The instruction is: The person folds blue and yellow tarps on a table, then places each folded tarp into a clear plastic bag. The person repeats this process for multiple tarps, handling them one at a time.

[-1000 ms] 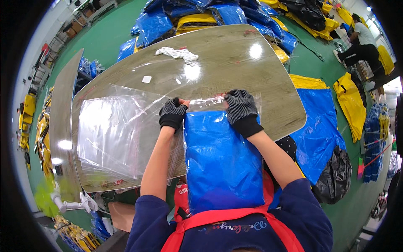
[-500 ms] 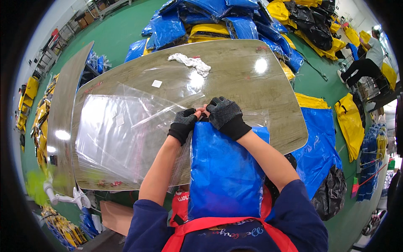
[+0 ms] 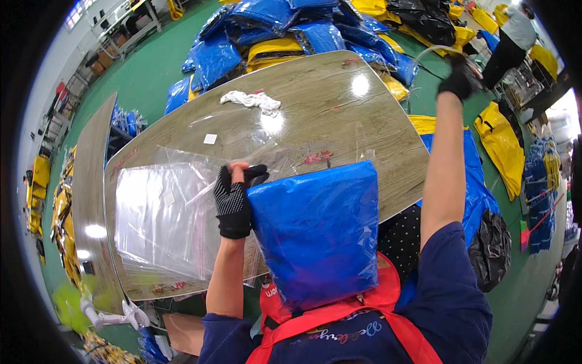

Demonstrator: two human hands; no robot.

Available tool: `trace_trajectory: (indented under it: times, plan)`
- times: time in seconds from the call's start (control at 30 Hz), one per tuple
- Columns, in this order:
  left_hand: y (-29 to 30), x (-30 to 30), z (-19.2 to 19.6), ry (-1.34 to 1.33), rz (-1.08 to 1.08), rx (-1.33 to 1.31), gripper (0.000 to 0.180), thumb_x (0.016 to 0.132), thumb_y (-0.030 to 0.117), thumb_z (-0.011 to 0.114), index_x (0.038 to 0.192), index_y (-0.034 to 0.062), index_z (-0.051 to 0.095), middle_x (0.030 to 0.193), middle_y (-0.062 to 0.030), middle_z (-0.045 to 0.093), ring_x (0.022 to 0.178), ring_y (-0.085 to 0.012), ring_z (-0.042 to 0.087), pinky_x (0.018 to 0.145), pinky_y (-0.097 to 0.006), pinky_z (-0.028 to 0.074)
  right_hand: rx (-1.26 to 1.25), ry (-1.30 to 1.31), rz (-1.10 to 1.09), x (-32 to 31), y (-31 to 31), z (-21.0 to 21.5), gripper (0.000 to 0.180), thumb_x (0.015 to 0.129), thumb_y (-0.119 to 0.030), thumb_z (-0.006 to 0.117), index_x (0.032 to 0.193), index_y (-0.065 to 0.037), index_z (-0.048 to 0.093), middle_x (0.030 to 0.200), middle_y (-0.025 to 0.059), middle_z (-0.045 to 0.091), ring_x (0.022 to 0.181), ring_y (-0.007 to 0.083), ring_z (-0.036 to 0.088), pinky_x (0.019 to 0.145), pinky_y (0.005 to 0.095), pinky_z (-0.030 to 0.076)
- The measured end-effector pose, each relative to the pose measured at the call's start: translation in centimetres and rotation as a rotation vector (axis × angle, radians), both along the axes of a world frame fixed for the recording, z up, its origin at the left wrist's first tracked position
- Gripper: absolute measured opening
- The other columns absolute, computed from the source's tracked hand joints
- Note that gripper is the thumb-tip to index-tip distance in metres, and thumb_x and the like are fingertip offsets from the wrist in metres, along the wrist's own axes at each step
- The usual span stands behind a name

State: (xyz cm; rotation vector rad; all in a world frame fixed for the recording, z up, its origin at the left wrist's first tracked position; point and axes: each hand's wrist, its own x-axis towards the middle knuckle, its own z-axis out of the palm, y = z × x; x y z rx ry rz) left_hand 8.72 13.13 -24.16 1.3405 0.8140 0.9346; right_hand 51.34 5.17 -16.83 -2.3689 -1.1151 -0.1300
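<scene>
My left hand (image 3: 233, 203), in a dark glove with pale dots and bare fingertips, pinches the upper left corner of a clear plastic bag. Inside that bag lies a folded blue plastic bundle (image 3: 315, 224), tilted between my body and the table (image 3: 315, 97); its clear mouth spreads over the wood-grain top. Up at the right, away from the bundle, is my right hand (image 3: 462, 79), gloved likewise and smeared by motion. A thin pale strip (image 3: 427, 53) curves beside it; whether the fingers hold it is unclear.
A stack of clear bags (image 3: 157, 212) covers the table's left part. A white cloth (image 3: 251, 100) and a small white square (image 3: 210, 139) lie beyond. Blue bundles (image 3: 260, 18) are heaped behind the table; a yellow piece (image 3: 500, 142) lies on the green floor. A person (image 3: 515, 36) works far right.
My right hand has swung from the bag's mouth far up and right, where a pale strip now shows. My left hand stays at the bag's corner. The bundle appears higher and more tilted.
</scene>
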Motion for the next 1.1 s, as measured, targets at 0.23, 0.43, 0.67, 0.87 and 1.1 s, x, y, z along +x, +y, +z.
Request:
trace_trajectory:
  times: [0.23,0.43,0.67,0.87,1.1]
  plan:
    - [-2.1,-0.1,2.4,0.046,0.005,0.121,0.025,0.097,0.025,0.049,0.100,0.0027,0.059,0.090,-0.0123,0.068,0.072,-0.0168,0.061,0.067,-0.027,0.048,0.037,0.956,0.296,-13.2,-8.4,-2.2,0.041,0.087,-0.046,0.057,0.099,-0.008,0.070,0.075,0.0080,0.069,0.045,0.0085,0.046,0.042,0.0229,0.035]
    - [-2.9,-3.1,11.0,0.280,-0.043,-0.028,0.027,0.094,0.021,0.055,0.109,0.0005,0.064,0.097,-0.0122,0.069,0.055,-0.0068,0.053,0.052,-0.021,0.042,0.254,1.315,0.358,-15.2,-12.2,2.3,0.042,0.093,-0.037,0.054,0.116,-0.002,0.060,0.106,0.0106,0.066,0.070,0.0127,0.062,0.061,0.0222,0.050]
    - [-6.9,-3.9,8.9,-0.138,-0.151,0.034,0.023,0.097,0.018,0.049,0.102,-0.0019,0.059,0.105,-0.0193,0.063,0.086,-0.0237,0.064,0.078,-0.035,0.051,0.627,1.399,0.520,-17.2,-16.3,-0.7,0.035,0.097,-0.032,0.048,0.108,0.000,0.055,0.124,0.0204,0.055,0.108,0.0267,0.059,0.094,0.0356,0.046]
    - [-5.5,-5.9,6.6,-0.017,-0.495,0.345,0.019,0.095,0.017,0.051,0.091,-0.0004,0.058,0.103,-0.0180,0.061,0.094,-0.0236,0.058,0.085,-0.036,0.044,0.578,1.044,0.689,-16.7,-19.2,-5.2,0.022,0.093,-0.021,0.053,0.096,-0.002,0.064,0.127,0.0177,0.055,0.112,0.0234,0.056,0.098,0.0354,0.040]
    - [-5.3,-7.6,11.6,1.030,-0.648,1.300,0.054,0.065,-0.008,0.055,0.109,0.0205,0.064,0.113,-0.0031,0.065,0.091,-0.0291,0.063,0.078,-0.038,0.051,0.358,0.482,0.671,-18.3,-19.1,-7.8,0.014,0.087,-0.005,0.056,0.098,-0.005,0.064,0.127,0.0131,0.057,0.108,0.0274,0.061,0.089,0.0337,0.049]
